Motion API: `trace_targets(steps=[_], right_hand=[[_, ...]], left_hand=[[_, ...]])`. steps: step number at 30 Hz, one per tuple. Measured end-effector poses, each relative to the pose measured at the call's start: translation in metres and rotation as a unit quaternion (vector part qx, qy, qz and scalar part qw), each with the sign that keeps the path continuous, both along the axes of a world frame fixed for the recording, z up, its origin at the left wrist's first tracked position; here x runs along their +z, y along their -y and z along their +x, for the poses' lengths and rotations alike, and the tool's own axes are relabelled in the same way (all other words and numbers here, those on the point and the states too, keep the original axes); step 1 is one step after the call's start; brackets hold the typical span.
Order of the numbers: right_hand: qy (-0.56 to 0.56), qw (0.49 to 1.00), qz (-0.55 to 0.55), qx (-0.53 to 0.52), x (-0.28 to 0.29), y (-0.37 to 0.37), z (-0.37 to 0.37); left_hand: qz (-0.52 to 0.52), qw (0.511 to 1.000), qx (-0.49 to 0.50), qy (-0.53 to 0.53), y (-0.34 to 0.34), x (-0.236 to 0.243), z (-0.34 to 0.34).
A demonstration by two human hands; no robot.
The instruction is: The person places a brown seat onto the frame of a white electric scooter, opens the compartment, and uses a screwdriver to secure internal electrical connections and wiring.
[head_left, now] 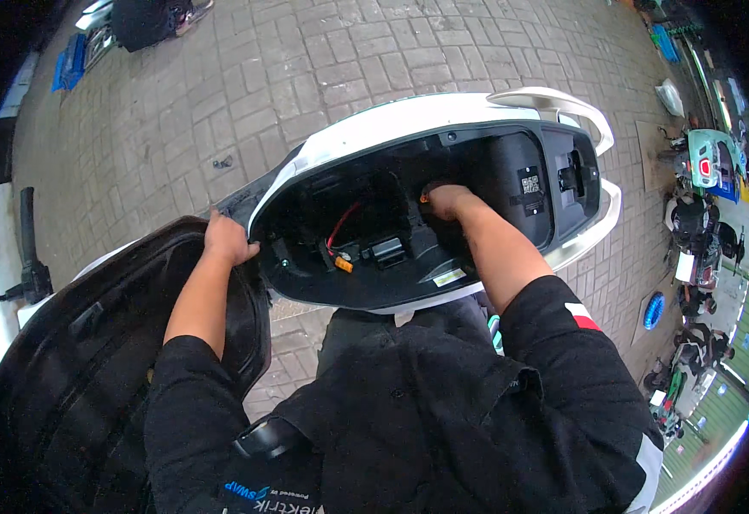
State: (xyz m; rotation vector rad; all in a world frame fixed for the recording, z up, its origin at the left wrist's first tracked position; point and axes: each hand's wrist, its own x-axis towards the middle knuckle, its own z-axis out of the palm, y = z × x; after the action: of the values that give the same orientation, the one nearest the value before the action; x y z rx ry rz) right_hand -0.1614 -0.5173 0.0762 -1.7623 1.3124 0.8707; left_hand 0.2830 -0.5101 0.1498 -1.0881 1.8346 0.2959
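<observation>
Our left hand grips the scooter's compartment rim; our right hand closes on an orange connector. We should pull straight, not twist.

— What am I seeing on the scooter body?
— Glossy white plastic from my view; the under-seat compartment is matt black plastic.
— The raised seat?
— Smooth black vinyl, slight sheen. The pavement is rough grey brick.

Black-white sq. label in compartment, yellowish sticker on rim
</observation>
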Motion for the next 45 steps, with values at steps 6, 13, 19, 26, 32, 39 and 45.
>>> trace_targets(steps=[6, 13, 19, 26, 32, 39, 45], right_hand=[[-0.005, 0.999, -0.046, -0.009, 0.005, -0.005, -0.002], [-0.003, 0.997, -0.076, -0.006, 0.012, -0.008, 0.001], [0.003, 0.991, -0.105, -0.079, 0.014, -0.021, 0.010], [-0.018, 0.992, -0.076, -0.097, 0.038, -0.022, 0.027], [0.002, 0.997, -0.039, -0.073, 0.046, -0.021, 0.031], [0.013, 0.989, -0.099, -0.111, 0.027, -0.034, 0.030], [-0.049, 0.990, -0.105, -0.084, 0.041, -0.031, 0.040]], left_hand=[[-0.012, 1.000, 0.005, 0.007, -0.005, -0.014, 0.005], [-0.017, 1.000, 0.023, -0.008, -0.003, -0.023, 0.005], [-0.077, 0.993, 0.064, -0.063, -0.009, -0.018, 0.003], [-0.410, 0.785, 0.180, -0.427, -0.010, -0.009, -0.080], [-0.352, 0.699, 0.090, -0.616, 0.017, 0.029, -0.221], [-0.354, 0.736, 0.035, -0.576, 0.020, 0.018, -0.270], [-0.333, 0.707, 0.095, -0.617, -0.043, -0.017, -0.233]])
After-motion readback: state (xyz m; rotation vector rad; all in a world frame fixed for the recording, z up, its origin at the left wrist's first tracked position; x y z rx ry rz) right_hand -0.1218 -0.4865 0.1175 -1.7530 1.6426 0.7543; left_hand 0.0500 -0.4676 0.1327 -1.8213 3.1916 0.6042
